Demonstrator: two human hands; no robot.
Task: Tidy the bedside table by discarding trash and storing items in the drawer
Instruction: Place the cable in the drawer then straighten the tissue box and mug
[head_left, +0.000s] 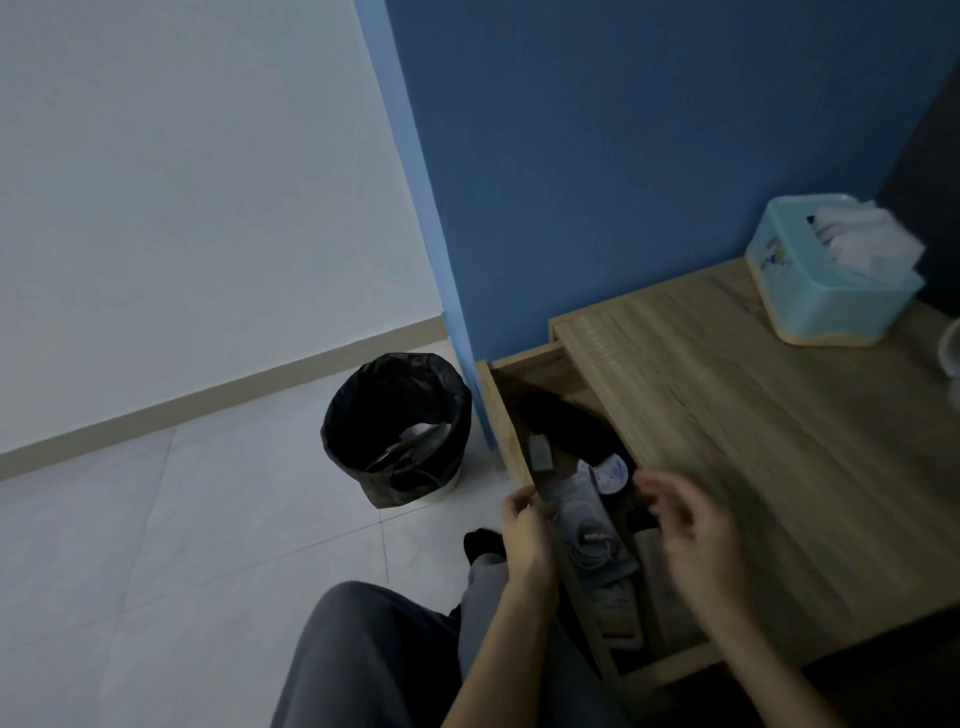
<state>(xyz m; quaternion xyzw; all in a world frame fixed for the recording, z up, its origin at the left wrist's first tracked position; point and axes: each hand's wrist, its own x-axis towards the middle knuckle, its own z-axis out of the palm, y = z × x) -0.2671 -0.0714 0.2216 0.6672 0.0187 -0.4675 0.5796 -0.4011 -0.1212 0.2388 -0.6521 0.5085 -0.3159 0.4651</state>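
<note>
The wooden bedside table (753, 426) has its drawer (506, 431) pulled out to the left. Inside lie a dark pouch (566, 421), a small grey block (540, 452), a round white item (610, 475), a grey pack with a coiled cable (592, 540) and a white power strip (618, 608). My left hand (527, 535) rests at the drawer's front panel, fingers curled on its edge. My right hand (691, 525) hovers blurred over the drawer with fingers spread and nothing in it. A black-lined bin (397, 426) on the floor holds crumpled trash.
A light blue tissue box (826, 275) stands at the table's back right. A white cup edge (950, 348) shows at the right border. The blue wall is behind the table. My grey-trousered knee (374, 660) is below the bin on the tiled floor.
</note>
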